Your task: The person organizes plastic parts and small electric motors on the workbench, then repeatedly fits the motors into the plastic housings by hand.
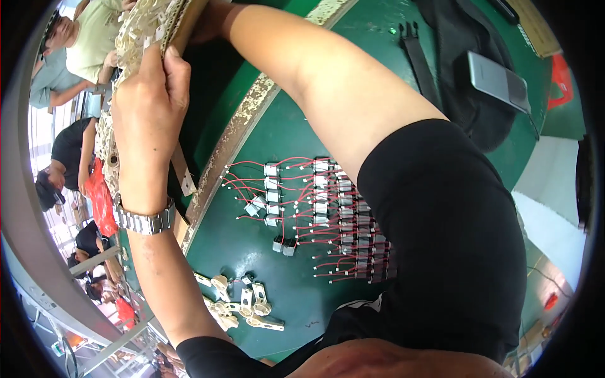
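Note:
At the far left a cardboard box point(184, 26), tilted and heaped with cream plastic parts point(135, 31), is gripped at its rim by my left hand point(148, 97). The thumb lies along the box edge and the fingers curl over it. A metal-banded watch is on that wrist. Across the top reaches my right arm, and my right hand point(211, 22) is at the box's far side. Its fingers are hidden behind the cardboard. Below the arms, small silver motors point(321, 189) with red wires lie in rows on the green table point(271, 132).
Loose cream plastic pieces point(252, 305) lie near me. A worn raised strip point(230, 132) crosses the table. At the right are a black bag point(472, 38) with a buckle strap and a grey device point(498, 80) on a cable. Several people work at the left, near a red bag point(101, 198).

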Motion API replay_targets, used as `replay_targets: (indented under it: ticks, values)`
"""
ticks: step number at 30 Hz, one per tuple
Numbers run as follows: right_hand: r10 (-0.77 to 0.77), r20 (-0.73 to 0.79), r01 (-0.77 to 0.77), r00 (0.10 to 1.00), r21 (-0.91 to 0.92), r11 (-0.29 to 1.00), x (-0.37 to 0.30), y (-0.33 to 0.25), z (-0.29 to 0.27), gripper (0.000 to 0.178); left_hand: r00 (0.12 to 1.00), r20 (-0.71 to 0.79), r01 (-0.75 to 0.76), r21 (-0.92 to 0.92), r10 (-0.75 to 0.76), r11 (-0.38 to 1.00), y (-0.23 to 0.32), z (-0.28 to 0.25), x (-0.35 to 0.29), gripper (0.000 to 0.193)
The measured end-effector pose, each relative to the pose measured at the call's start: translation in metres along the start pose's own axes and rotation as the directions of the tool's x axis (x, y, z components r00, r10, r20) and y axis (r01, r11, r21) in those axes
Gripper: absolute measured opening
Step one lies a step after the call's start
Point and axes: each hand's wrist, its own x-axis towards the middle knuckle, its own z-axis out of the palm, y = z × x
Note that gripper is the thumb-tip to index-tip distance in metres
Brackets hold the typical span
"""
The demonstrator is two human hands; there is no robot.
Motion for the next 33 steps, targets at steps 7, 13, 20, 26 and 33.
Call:
replay_targets:
  ticks: [7, 13, 20, 26, 33]
  values:
    - [0.322, 0.142, -0.273, 0.936, -0.283, 0.919, -0.089, 0.217, 0.068, 0.055, 0.999, 0.018, 0.032, -0.081, -0.03, 0.996, 0.02, 0.007, 0.023, 0.021]
    - [0.634, 0.578, -0.402, 0.513, -0.491, 0.773, -0.127, 0.231, -0.049, 0.063, 0.997, 0.077, 0.006, 0.07, -0.011, 0.998, 0.017, 0.001, -0.006, 0.016]
    - [0.366, 0.727, 0.226, 0.581, -0.576, 0.785, -0.171, 0.228, -0.134, 0.049, 0.963, -0.072, -0.266, -0.123, 0.259, 0.956, 0.002, 0.025, 0.033, 0.026]
    - [-0.349, 0.637, 0.197, 0.687, 0.299, 0.934, -0.093, -0.061, -0.05, 0.048, 0.98, 0.174, 0.111, -0.101, -0.092, 0.989, 0.0, -0.011, 0.016, 0.029]
    - [-0.14, 0.827, -0.317, 0.544, 0.357, 0.879, -0.045, -0.217, -0.027, 0.06, 0.987, 0.163, 0.029, -0.105, -0.012, 0.994, 0.003, -0.011, 0.028, 0.033]
